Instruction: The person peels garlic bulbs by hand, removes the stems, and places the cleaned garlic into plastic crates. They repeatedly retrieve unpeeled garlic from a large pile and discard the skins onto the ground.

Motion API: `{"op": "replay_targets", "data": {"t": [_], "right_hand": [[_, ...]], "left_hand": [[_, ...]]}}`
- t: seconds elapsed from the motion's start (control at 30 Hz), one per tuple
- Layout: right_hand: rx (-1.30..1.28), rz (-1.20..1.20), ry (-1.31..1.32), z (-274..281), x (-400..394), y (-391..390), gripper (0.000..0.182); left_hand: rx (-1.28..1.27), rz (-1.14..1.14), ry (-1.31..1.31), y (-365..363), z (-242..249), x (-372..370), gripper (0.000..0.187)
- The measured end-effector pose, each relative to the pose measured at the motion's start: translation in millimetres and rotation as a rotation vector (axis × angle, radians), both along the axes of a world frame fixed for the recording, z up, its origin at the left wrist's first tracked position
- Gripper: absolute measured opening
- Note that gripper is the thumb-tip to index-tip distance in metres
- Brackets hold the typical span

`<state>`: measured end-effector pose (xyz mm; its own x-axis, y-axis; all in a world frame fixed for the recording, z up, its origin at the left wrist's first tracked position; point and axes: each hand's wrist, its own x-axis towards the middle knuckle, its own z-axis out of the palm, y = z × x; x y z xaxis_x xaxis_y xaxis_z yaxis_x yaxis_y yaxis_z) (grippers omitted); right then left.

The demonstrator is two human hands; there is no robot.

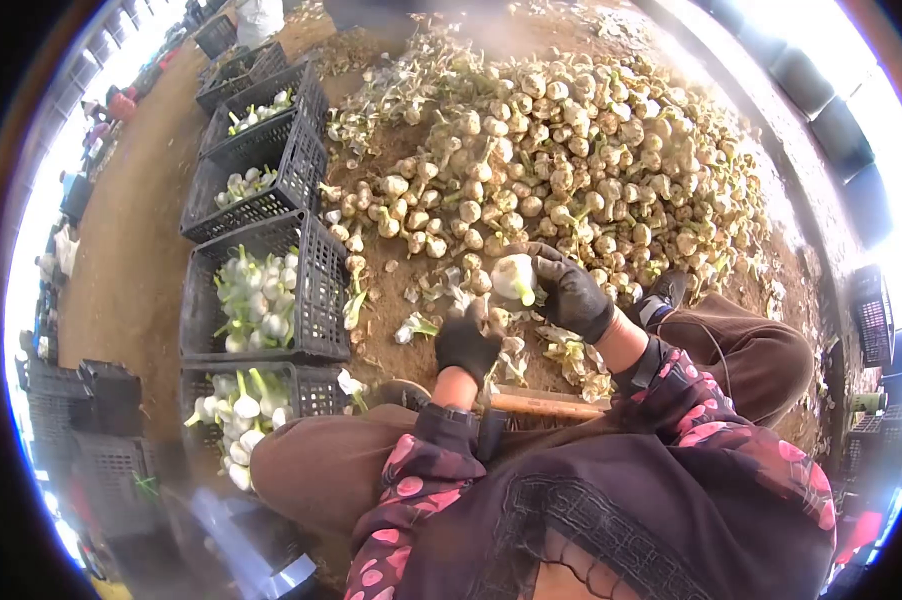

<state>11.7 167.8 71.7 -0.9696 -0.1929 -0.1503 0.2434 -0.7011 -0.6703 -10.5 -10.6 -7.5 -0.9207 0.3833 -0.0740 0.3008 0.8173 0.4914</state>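
A pale, peeled garlic bulb (pixel 514 278) with a short green stem is held in my right hand (pixel 568 292), which wears a dark glove. My left hand (pixel 469 343), in a dark glove with lighter fingertips, is just left of the bulb and below it. Its fingers are curled, and I cannot make out what they hold. Loose husks (pixel 571 358) lie on the soil below the hands. Beyond them spreads a large heap of unpeeled garlic bulbs (pixel 611 150).
Black crates (pixel 193 300) with whitish, green-stemmed bulbs line my left side. A wooden piece (pixel 546 402) lies between my legs. More crates (pixel 871 315) stand at the far right. A white sack (pixel 259 20) is at the upper left.
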Motion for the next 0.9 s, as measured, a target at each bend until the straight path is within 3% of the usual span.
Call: {"op": "replay_targets", "data": {"t": [0.03, 0.07, 0.13, 0.17, 0.23, 0.27, 0.33, 0.37, 0.4, 0.47, 0.5, 0.63, 0.73, 0.87, 0.9], "right_hand": [[-0.056, -0.01, 0.007, -10.7, -1.5, 1.8, 0.038], [-0.111, -0.021, 0.015, -20.8, -2.3, 3.4, 0.035], [-0.041, -0.035, 0.039, -29.9, -1.7, 4.9, 0.033], [-0.021, -0.007, 0.008, -34.7, -0.3, 5.3, 0.032], [0.011, 0.006, -0.019, -32.2, 0.8, -0.9, 0.031], [0.008, 0.012, -0.024, -30.3, 1.0, -1.0, 0.031], [0.27, 0.081, -0.002, -27.9, -2.2, 3.5, 0.028], [0.628, -0.046, 0.202, -42.5, -7.7, 3.2, 0.023], [0.629, -0.044, 0.2, -36.5, -8.2, 2.7, 0.023], [1.587, -0.12, 0.421, -5.0, -4.6, 0.3, 0.021], [1.665, -0.034, 0.443, 11.6, -2.5, -5.2, 0.03], [1.844, 0.059, 0.464, 5.0, -4.2, -8.9, 0.032], [1.971, 0.106, 0.475, -1.7, -6.2, -12.8, 0.029], [1.911, -0.086, 0.597, -15.7, -3.3, -8.9, 0.02], [1.714, -0.144, 0.431, -19.8, -3.6, -7.1, 0.018]], "left_hand": [[0.113, 0.108, -0.266, -4.1, 21.0, -6.5, 0.046], [0.679, 0.299, -0.755, -2.2, 42.8, -4.1, 0.035], [1.162, 0.13, -1.13, -7.5, 57.3, -3.1, 0.035], [1.163, 0.139, -1.128, -5.4, 62.0, -1.3, 0.035], [1.562, 0.013, -1.164, 4.9, 66.9, 5.2, 0.038], [1.563, 0.022, -1.163, 7.9, 62.8, 8.7, 0.038], [1.624, 0.09, -1.059, 12.2, 40.6, 10.3, 0.043], [1.589, 0.057, -0.903, 12.0, 5.5, 5.9, 0.051], [1.59, 0.059, -0.903, 11.6, 9.8, 6.1, 0.051], [1.191, 0.168, -0.659, 11.6, 23.4, 6.4, 0.059], [1.162, 0.151, -0.567, 13.7, 17.8, 5.0, 0.065], [0.952, 0.1, -0.416, 14.7, 12.9, 11.7, 0.069], [0.91, 0.157, -0.446, 12.1, 22.8, 14.9, 0.07], [0.84, 0.173, -0.418, 10.3, 30.3, 14.7, 0.069], [0.829, 0.143, -0.391, 9.0, 39.2, 16.3, 0.069]]}}
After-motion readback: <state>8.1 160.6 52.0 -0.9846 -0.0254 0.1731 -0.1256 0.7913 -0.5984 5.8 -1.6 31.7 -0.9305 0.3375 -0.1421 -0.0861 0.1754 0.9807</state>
